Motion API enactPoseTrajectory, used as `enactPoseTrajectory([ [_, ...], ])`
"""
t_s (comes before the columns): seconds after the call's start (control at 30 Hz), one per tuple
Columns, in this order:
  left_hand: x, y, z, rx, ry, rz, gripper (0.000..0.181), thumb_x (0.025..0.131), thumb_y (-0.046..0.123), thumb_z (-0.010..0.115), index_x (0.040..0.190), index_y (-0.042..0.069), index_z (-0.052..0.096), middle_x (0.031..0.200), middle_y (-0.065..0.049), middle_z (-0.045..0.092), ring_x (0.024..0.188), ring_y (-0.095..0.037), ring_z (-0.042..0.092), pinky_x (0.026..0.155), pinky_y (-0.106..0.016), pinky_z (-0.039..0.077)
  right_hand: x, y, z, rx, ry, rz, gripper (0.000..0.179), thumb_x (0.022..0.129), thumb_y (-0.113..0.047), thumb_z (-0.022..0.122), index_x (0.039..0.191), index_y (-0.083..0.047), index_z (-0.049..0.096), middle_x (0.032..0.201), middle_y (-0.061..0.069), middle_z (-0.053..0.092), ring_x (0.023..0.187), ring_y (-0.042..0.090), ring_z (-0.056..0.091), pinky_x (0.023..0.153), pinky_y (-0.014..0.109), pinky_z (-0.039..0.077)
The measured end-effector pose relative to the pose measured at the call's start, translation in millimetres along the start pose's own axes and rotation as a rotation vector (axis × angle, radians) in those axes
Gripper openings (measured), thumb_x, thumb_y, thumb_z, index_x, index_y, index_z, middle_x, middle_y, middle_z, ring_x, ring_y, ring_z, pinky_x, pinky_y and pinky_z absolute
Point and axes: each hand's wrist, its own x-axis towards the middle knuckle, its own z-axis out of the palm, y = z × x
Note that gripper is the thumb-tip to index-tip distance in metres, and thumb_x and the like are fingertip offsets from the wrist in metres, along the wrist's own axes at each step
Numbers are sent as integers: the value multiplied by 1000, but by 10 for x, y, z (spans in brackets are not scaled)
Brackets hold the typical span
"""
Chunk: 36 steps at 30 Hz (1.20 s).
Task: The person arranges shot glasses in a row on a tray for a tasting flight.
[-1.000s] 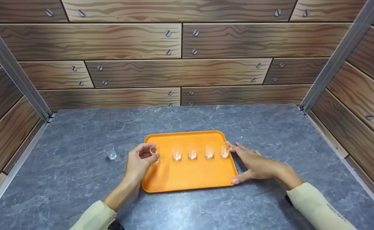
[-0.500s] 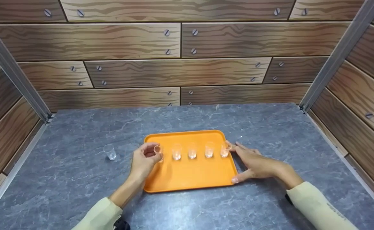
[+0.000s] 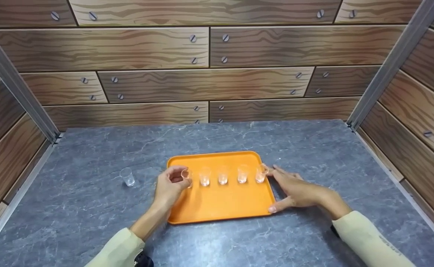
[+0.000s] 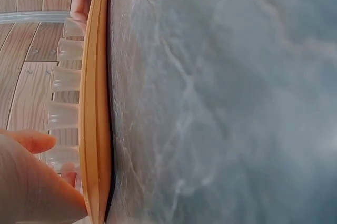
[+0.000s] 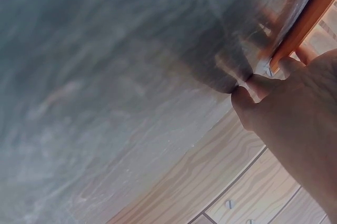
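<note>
An orange tray (image 3: 220, 205) lies on the grey marbled table. My left hand (image 3: 169, 186) reaches over its left side, pinching a small clear shot glass (image 3: 186, 178) between thumb and fingers. In the left wrist view, that shot glass (image 4: 63, 156) stands at the tray, partly hidden by the fingers. To its right, several matching shot glasses (image 3: 223, 175) form an upright row. My right hand (image 3: 295, 191) rests at the tray's right edge with fingers extended, its thumb on the near right corner. One fingertip reaches the rightmost shot glass (image 3: 260, 175).
One more clear shot glass (image 3: 128, 177) stands on the table (image 3: 91, 207), left of the tray. Wood-patterned panels (image 3: 157, 48) wall the back and both sides, with metal posts (image 3: 384, 63) at the corners.
My left hand has moved right with the shot glass, from the tray's left edge to beside the row, then slowed. The right hand and the tray have stayed in place.
</note>
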Motion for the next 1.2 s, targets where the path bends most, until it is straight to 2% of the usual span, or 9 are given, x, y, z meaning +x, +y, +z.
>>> enactPoseTrajectory([
  [0.1, -3, -9, 12, 19, -5, 7, 36, 85, -15, 78, 120, -10, 70, 110, -19, 70, 94, -21, 66, 76, -21, 58, 0, 3, 4, -2, 3, -1, 123, 88, -63, 85, 173, -5, 18, 181, 12, 12, 163, 48, 4, 119, 83, 2],
  [0.37, -9, -21, 11, 16, -19, 33, 37, 83, -15, 78, 118, -10, 69, 107, -17, 70, 91, -19, 65, 77, -20, 56, -12, 3, 10, 1, 4, 3, 112, 87, -63, 86, 166, -6, 31, 180, 14, 14, 163, 48, 4, 118, 84, 2],
  [0.6, -11, -26, 28, 7, -25, 11, 40, 82, -14, 79, 120, -11, 67, 107, -15, 68, 92, -20, 63, 76, -20, 57, -17, -9, 4, 16, -1, 14, 109, 87, -62, 87, 165, -9, 32, 181, 11, 12, 164, 47, 3, 118, 85, 0],
  [0.9, -60, -12, 11, 45, -14, 3, 56, 82, -6, 83, 133, -10, 59, 127, -25, 65, 106, -29, 63, 83, -24, 57, -13, 1, 3, 12, 3, 0, 115, 88, -62, 86, 170, -8, 27, 182, 9, 12, 164, 47, 3, 117, 85, 0],
  [1.0, -81, 3, -5, 43, -3, 1, 59, 82, -4, 84, 135, -9, 58, 129, -24, 63, 107, -30, 64, 84, -25, 57, -13, 3, 4, 12, 3, 1, 116, 88, -62, 86, 170, -7, 25, 181, 10, 12, 164, 47, 2, 118, 84, 0],
  [1.2, -128, 27, -52, 27, 5, 20, 58, 85, -1, 84, 136, -8, 56, 130, -25, 61, 108, -31, 65, 86, -26, 58, -13, 1, 4, 10, 1, 2, 109, 88, -62, 86, 166, -7, 32, 181, 12, 13, 164, 47, 3, 118, 84, 0],
])
